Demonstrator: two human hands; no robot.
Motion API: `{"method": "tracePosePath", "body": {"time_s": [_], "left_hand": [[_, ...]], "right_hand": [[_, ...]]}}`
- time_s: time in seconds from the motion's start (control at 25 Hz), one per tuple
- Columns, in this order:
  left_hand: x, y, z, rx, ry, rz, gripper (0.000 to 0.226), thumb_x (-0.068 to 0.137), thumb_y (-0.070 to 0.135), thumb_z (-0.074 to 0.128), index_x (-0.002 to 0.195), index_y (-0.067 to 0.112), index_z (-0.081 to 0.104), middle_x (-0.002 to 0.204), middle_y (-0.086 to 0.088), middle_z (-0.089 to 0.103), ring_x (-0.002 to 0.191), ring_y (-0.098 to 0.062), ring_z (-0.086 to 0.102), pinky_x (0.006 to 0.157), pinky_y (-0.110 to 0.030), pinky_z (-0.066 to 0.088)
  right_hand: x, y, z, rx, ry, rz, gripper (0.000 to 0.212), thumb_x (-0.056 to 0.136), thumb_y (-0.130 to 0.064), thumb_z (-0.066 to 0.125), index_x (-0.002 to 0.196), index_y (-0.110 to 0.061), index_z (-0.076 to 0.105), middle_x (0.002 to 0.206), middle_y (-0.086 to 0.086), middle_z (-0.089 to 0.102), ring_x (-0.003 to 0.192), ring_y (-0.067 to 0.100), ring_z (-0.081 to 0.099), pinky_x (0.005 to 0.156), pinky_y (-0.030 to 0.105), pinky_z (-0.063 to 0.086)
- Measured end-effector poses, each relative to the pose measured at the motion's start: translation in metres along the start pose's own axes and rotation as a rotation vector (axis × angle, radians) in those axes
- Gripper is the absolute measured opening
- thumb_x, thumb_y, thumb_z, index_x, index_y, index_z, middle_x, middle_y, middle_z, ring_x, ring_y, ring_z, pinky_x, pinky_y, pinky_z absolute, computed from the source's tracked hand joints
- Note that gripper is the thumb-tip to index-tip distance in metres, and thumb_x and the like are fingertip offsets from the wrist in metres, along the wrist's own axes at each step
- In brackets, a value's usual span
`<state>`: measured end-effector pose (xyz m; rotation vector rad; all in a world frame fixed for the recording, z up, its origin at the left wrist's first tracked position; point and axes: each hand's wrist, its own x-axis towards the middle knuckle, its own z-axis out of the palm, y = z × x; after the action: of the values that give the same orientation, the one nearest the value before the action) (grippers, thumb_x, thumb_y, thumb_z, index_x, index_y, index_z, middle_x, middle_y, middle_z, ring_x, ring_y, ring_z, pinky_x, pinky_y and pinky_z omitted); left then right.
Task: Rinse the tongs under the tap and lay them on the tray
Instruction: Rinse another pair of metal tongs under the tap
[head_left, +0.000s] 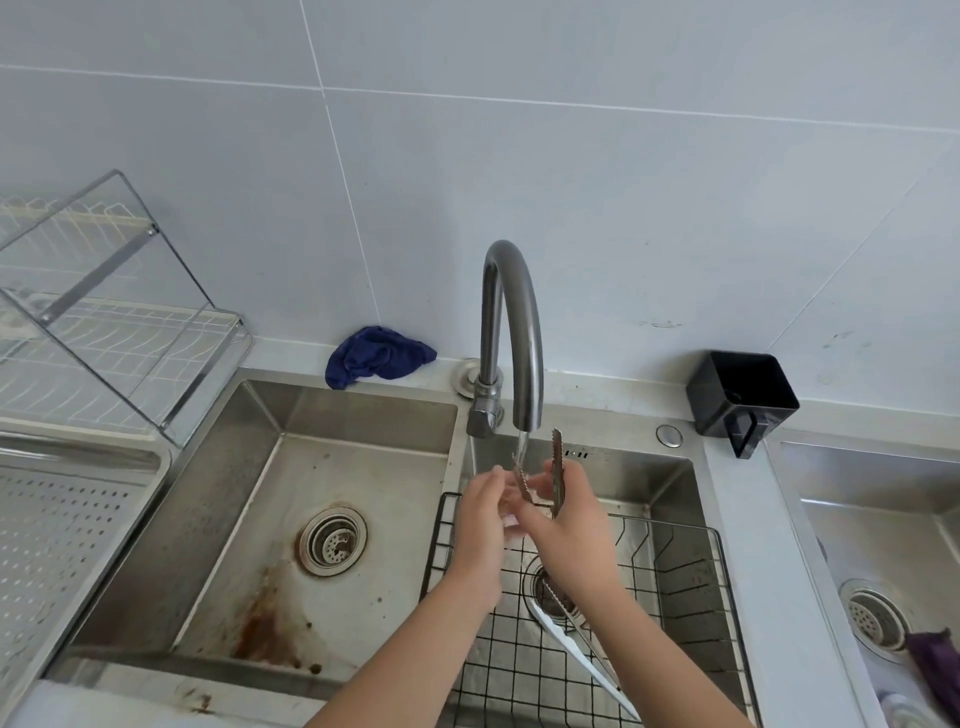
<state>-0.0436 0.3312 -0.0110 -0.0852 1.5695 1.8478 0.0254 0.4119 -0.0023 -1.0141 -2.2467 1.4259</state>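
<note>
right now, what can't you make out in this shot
Head view only:
Tongs: handle end hidden in the grip of the right hand.
Left hand: its back hides whether it holds the tongs.
Tray: cut off by the left edge.
White utensil: partly under the right forearm.

Serrated metal tongs upright, tips spread under the running tap

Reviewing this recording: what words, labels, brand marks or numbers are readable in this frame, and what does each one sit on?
None: no readable text anywhere in this frame.
The tap, the tongs and the black container show no label or brand.
Small dark marks on the back wall of the sink, behind the tongs: too small to tell whether they are text.
</note>
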Motion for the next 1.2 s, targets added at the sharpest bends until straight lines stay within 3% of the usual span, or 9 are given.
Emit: {"method": "tracePosePath", "body": {"time_s": [0.2, 0.36, 0.48, 0.64, 0.76, 0.92, 1.0, 1.08, 1.2], "left_hand": [[0.005, 0.013, 0.004, 0.016, 0.008, 0.229, 0.020, 0.101, 0.024, 0.054, 0.100, 0.012, 0.070, 0.061, 0.003, 0.060, 0.058, -0.012, 0.059, 0.060, -0.024, 0.051], [0.015, 0.018, 0.008, -0.227, -0.040, -0.058, 0.032, 0.107, 0.028, 0.047, 0.110, 0.004, 0.067, 0.051, 0.006, 0.035, 0.044, -0.009, 0.031, 0.044, -0.025, 0.036], [0.019, 0.017, 0.014, -0.292, -0.103, -0.116, 0.037, 0.106, 0.032, 0.049, 0.118, 0.006, 0.073, 0.053, 0.005, 0.037, 0.044, -0.009, 0.036, 0.046, -0.024, 0.041], [0.017, 0.015, 0.023, -0.135, -0.094, -0.062, 0.030, 0.103, 0.032, 0.053, 0.112, 0.013, 0.074, 0.077, -0.008, 0.071, 0.070, -0.021, 0.068, 0.073, -0.038, 0.060], [0.019, 0.013, 0.021, 0.068, -0.037, -0.001, 0.031, 0.105, 0.031, 0.052, 0.105, 0.010, 0.074, 0.100, -0.015, 0.076, 0.093, -0.028, 0.068, 0.094, -0.047, 0.052], [0.022, 0.019, 0.005, -0.204, -0.086, -0.191, 0.044, 0.102, 0.045, 0.051, 0.100, 0.003, 0.065, 0.096, -0.016, 0.076, 0.088, -0.029, 0.072, 0.075, -0.039, 0.055], [0.024, 0.025, -0.006, -0.355, -0.132, -0.243, 0.044, 0.098, 0.049, 0.056, 0.104, 0.005, 0.064, 0.095, -0.018, 0.075, 0.095, -0.032, 0.075, 0.076, -0.039, 0.058], [0.025, 0.032, -0.018, -0.345, -0.210, -0.186, 0.043, 0.090, 0.047, 0.065, 0.112, 0.010, 0.068, 0.104, -0.017, 0.076, 0.102, -0.030, 0.074, 0.084, -0.042, 0.057], [0.022, 0.042, -0.028, -0.277, -0.361, -0.121, 0.052, 0.084, 0.037, 0.076, 0.125, 0.007, 0.067, 0.128, -0.016, 0.071, 0.118, -0.027, 0.068, 0.096, -0.047, 0.052]], "right_hand": [[-0.010, 0.003, 0.001, -0.276, -0.028, -0.055, 0.042, 0.078, -0.054, 0.073, 0.106, -0.032, 0.049, 0.079, -0.013, 0.066, 0.062, 0.004, 0.062, 0.054, 0.029, 0.048], [-0.019, 0.008, -0.004, -0.139, -0.074, -0.091, 0.030, 0.081, -0.041, 0.072, 0.100, -0.039, 0.049, 0.077, -0.010, 0.068, 0.061, 0.011, 0.063, 0.056, 0.034, 0.054], [-0.021, 0.007, -0.017, 0.116, -0.262, 0.060, 0.034, 0.087, -0.025, 0.065, 0.106, -0.049, 0.050, 0.077, -0.006, 0.071, 0.053, 0.017, 0.069, 0.048, 0.035, 0.056], [-0.015, 0.014, -0.021, -0.015, -0.245, 0.059, 0.057, 0.084, -0.015, 0.060, 0.129, -0.048, 0.046, 0.069, -0.017, 0.071, 0.050, 0.014, 0.067, 0.049, 0.034, 0.054], [-0.010, 0.015, -0.022, 0.013, -0.233, 0.064, 0.047, 0.082, -0.020, 0.061, 0.119, -0.050, 0.055, 0.066, -0.016, 0.067, 0.052, 0.016, 0.066, 0.055, 0.044, 0.061], [-0.003, 0.006, -0.016, 0.058, -0.333, 0.048, 0.019, 0.089, -0.033, 0.058, 0.093, -0.052, 0.062, 0.072, -0.002, 0.070, 0.052, 0.014, 0.065, 0.053, 0.037, 0.061], [0.005, -0.002, -0.010, 0.070, -0.381, 0.047, 0.010, 0.095, -0.035, 0.057, 0.091, -0.042, 0.062, 0.068, -0.002, 0.069, 0.053, 0.016, 0.065, 0.057, 0.041, 0.060], [0.015, -0.011, -0.004, 0.092, -0.421, 0.054, 0.020, 0.100, -0.036, 0.056, 0.087, -0.023, 0.063, 0.063, 0.001, 0.069, 0.051, 0.020, 0.064, 0.057, 0.046, 0.059], [0.027, -0.024, 0.000, 0.249, -0.634, 0.134, 0.038, 0.099, -0.042, 0.060, 0.082, -0.008, 0.064, 0.063, 0.015, 0.069, 0.047, 0.028, 0.062, 0.046, 0.035, 0.056]]}}
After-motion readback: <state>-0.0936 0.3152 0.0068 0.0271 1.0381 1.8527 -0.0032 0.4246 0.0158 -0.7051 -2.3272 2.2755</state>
